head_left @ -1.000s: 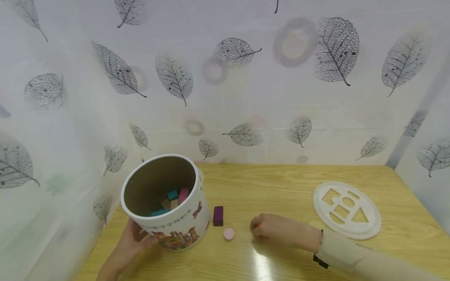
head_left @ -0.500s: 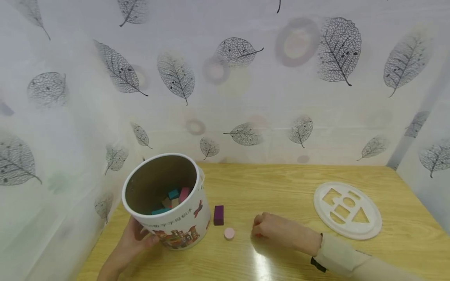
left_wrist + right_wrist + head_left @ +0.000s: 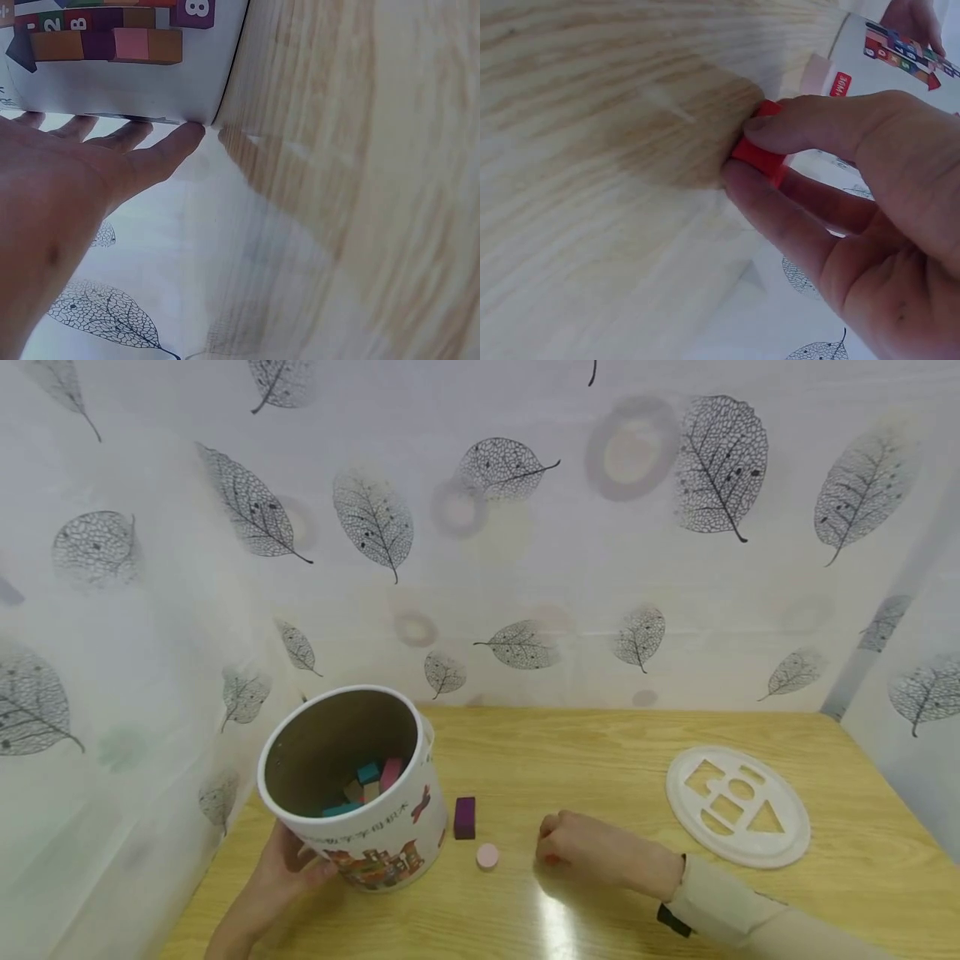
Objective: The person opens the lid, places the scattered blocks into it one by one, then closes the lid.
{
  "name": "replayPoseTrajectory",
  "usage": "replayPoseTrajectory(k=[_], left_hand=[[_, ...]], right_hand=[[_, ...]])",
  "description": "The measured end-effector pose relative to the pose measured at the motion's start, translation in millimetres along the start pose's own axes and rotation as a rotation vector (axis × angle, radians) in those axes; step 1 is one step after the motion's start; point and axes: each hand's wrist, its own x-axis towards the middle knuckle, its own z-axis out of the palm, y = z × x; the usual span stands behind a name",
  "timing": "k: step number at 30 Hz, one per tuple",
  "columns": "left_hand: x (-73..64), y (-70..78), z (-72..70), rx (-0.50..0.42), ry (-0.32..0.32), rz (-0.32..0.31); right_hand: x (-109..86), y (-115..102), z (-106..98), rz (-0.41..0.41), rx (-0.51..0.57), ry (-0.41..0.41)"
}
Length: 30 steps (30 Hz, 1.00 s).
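Observation:
My left hand (image 3: 277,881) rests its fingers and thumb against the lower left side of a white bucket (image 3: 420,835) of toy blocks. Up close in the left wrist view, the thumb (image 3: 169,150) reaches the bucket's bottom edge, its fingertips along the wall. Between thumb and fingers my right hand (image 3: 592,852) pinches a small red block (image 3: 761,154), low at the tabletop; the head view shows only a sliver of it. Left of that hand lie a round pink block (image 3: 487,857) and an upright-looking purple rectangular block (image 3: 465,818). Inside the bucket are several teal, pink and wood-coloured blocks (image 3: 368,773).
A round white board (image 3: 678,806) with shaped cut-outs lies at the right of the wooden table (image 3: 570,752). Leaf-printed sheeting (image 3: 525,568) closes off the back and both sides, close behind the bucket on the left.
Hardly anything differs: both hands keep their places, the red block stays in the right hand, and the whole scene shifts slightly with the head camera.

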Motion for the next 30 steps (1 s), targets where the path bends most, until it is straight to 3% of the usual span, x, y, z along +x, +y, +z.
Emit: replayPoseTrajectory(k=[6,13,18,24,30], left_hand=[[-2.8,1.2,-1.5,0.02,0.013,-0.016],[-3.5,-0.2,-3.9,0.025,0.018,0.0],[-2.5,1.6,-3.2,0.04,-0.001,0.002],[5.4,7.3,-1.2,0.036,-0.026,-0.003],[9.0,9.8,1.3,0.034,-0.034,-0.016]], right_hand=[[9.1,4.0,-28.8,0.021,0.03,0.002],[21.1,20.8,-89.4,-0.017,0.043,0.036],[31.7,27.8,-139.2,-0.095,0.078,0.133],[55.1,19.5,-192.8,-0.139,0.07,0.183],[87.0,2.6,-218.1,-0.14,0.013,0.135]])
